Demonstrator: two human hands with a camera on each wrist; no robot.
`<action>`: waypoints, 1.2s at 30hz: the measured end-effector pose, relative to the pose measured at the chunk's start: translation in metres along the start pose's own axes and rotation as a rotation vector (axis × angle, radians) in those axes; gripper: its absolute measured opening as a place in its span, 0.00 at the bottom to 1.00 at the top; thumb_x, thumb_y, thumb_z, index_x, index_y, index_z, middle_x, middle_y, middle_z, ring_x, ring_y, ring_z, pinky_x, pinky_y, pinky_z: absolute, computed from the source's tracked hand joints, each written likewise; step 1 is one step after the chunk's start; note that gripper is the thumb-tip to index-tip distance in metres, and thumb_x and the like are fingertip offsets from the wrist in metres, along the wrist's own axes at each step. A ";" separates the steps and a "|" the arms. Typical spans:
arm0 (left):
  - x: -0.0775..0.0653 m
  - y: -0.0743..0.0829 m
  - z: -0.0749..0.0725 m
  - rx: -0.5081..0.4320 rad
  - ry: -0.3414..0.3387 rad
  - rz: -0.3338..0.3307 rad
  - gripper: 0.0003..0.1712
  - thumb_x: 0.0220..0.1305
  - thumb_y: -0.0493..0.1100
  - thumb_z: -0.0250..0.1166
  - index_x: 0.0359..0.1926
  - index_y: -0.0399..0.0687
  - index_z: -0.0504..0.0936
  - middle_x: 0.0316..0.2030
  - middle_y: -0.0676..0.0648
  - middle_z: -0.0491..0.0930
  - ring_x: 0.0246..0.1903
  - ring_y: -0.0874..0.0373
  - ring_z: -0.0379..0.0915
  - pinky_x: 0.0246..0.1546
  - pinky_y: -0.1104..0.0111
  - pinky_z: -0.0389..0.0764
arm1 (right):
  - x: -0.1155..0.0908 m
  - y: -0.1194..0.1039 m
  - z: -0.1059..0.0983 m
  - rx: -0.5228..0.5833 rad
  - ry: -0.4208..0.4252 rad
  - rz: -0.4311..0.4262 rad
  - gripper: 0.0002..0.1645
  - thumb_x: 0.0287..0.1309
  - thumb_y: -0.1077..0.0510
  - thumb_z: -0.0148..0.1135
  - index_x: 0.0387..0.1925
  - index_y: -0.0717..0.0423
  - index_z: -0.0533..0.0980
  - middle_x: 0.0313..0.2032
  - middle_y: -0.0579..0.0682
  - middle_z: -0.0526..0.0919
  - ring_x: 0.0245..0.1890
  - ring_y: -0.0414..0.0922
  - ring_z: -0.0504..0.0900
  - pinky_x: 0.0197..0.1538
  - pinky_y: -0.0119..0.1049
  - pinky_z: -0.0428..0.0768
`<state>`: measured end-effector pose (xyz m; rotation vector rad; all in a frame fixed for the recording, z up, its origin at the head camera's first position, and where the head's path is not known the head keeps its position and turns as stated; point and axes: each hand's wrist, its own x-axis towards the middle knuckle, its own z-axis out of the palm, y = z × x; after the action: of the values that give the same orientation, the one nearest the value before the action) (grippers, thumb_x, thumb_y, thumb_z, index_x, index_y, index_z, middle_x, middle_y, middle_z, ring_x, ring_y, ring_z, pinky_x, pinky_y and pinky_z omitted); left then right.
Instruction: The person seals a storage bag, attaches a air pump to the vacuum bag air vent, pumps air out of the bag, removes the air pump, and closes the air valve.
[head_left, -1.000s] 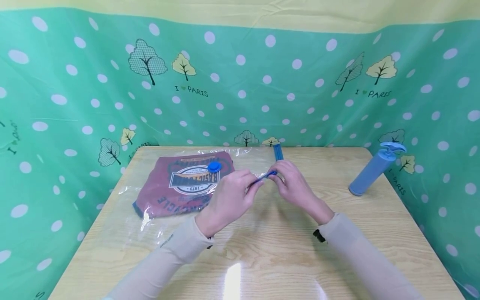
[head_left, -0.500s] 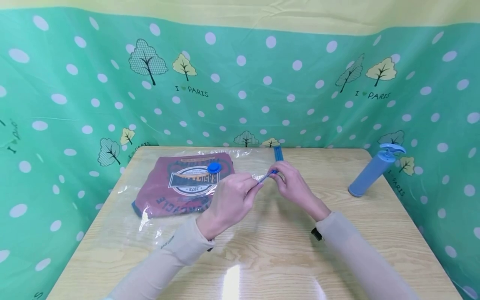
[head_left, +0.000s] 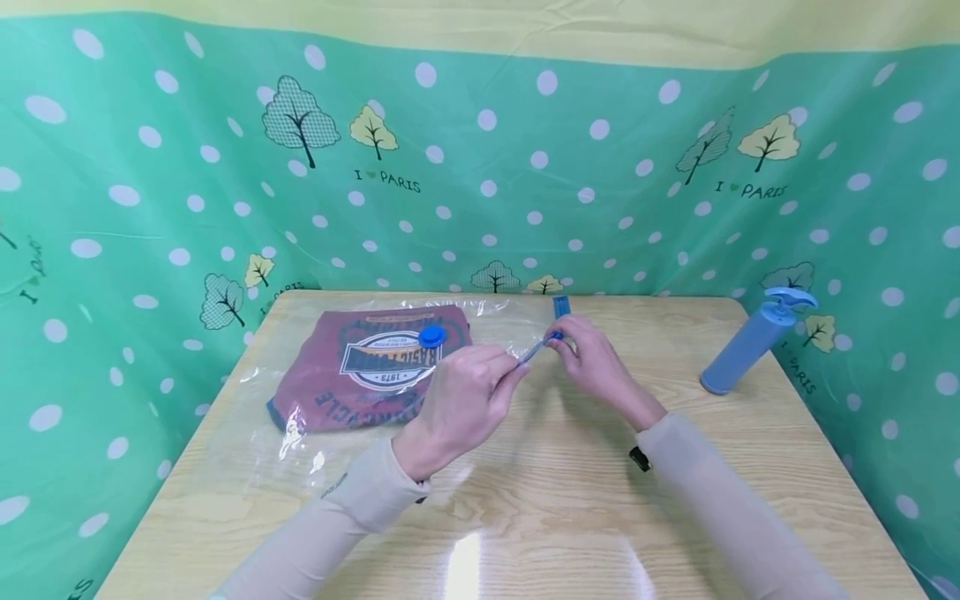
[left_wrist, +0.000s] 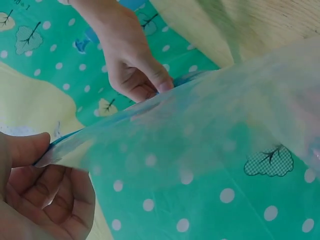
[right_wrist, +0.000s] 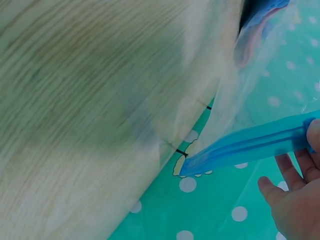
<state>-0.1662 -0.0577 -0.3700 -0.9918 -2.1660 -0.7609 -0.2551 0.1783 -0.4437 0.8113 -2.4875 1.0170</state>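
Observation:
A clear plastic vacuum bag (head_left: 247, 387) lies on the table with a folded maroon T-shirt (head_left: 311, 379) inside and a round blue valve cap (head_left: 431, 336) on top. Its blue zip strip (right_wrist: 240, 145) runs along the open-air edge on the right. My left hand (head_left: 461, 400) pinches the nearer part of this edge between thumb and fingers. Farther along, my right hand (head_left: 596, 367) pinches the strip, at a darker blue zip slider (right_wrist: 309, 132). Between both hands the edge is lifted and stretched taut. The strip's far end (head_left: 562, 306) shows beyond the right hand.
A blue hand pump (head_left: 750, 346) stands at the right side of the wooden table (head_left: 540, 517). Behind the table and along its sides hangs a green dotted curtain (head_left: 487, 225).
My right hand has shifted slightly away and to the right along the strip, so more of it shows between the hands. My left hand keeps its pinch almost in place.

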 end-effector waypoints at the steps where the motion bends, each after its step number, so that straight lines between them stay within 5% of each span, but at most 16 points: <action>1: 0.001 0.000 0.000 -0.005 0.002 -0.003 0.11 0.69 0.35 0.71 0.27 0.44 0.87 0.22 0.54 0.79 0.20 0.62 0.71 0.23 0.68 0.74 | 0.000 -0.001 -0.001 -0.001 -0.001 -0.002 0.05 0.69 0.69 0.66 0.43 0.60 0.81 0.42 0.52 0.84 0.47 0.52 0.81 0.54 0.50 0.81; 12: 0.006 0.005 0.001 -0.009 0.043 -0.010 0.13 0.70 0.36 0.70 0.25 0.45 0.85 0.21 0.55 0.76 0.19 0.62 0.69 0.22 0.69 0.71 | 0.005 0.000 -0.001 0.028 0.036 -0.048 0.07 0.68 0.71 0.65 0.43 0.59 0.81 0.41 0.52 0.84 0.46 0.52 0.80 0.52 0.50 0.80; 18: 0.005 0.006 0.004 -0.009 0.020 -0.009 0.12 0.68 0.35 0.71 0.25 0.44 0.86 0.22 0.54 0.77 0.20 0.61 0.71 0.23 0.69 0.73 | 0.006 0.007 0.004 0.047 0.036 -0.064 0.07 0.66 0.75 0.65 0.41 0.64 0.80 0.45 0.58 0.84 0.54 0.58 0.79 0.61 0.55 0.77; 36: 0.008 0.011 -0.002 -0.018 0.016 0.014 0.12 0.69 0.36 0.71 0.26 0.43 0.87 0.21 0.54 0.77 0.20 0.62 0.70 0.23 0.69 0.72 | 0.006 0.033 0.004 -0.022 -0.033 0.086 0.04 0.72 0.69 0.62 0.45 0.65 0.81 0.48 0.59 0.83 0.57 0.57 0.77 0.64 0.54 0.77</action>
<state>-0.1611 -0.0493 -0.3606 -1.0056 -2.1401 -0.7803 -0.2809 0.1923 -0.4606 0.7251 -2.5766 1.0109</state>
